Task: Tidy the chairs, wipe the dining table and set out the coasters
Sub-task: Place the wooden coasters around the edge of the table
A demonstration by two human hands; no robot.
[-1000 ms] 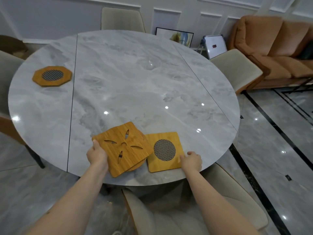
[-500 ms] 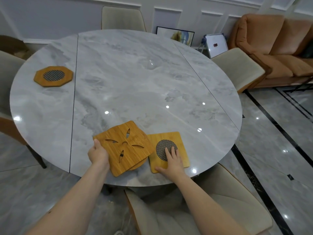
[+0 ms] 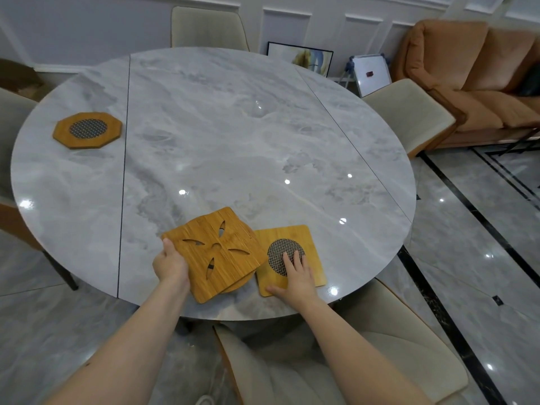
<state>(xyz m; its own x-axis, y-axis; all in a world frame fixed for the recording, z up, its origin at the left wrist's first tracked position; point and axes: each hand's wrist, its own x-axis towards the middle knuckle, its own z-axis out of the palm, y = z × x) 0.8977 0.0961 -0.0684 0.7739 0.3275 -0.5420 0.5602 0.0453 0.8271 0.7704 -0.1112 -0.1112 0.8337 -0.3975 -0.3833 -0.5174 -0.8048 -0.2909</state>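
Now the coasters are being set out. On the counter (image 3: 204, 135), the left hand (image 3: 170, 263) grips the near-left edge of a stack, a cut-out square coaster (image 3: 214, 252) on top. The right hand (image 3: 295, 277) lies flat, fingers spread, on the mesh square coaster (image 3: 306, 238). An octagonal coaster (image 3: 87, 129) sits far left. Next, probably, slide the mesh one to its place.

Table (image 3: 222, 135) glossy grey marble, mirror-smooth; coasters (image 3: 217, 252) matt grained bamboo, 2 with woven mesh centres (image 3: 282, 252).
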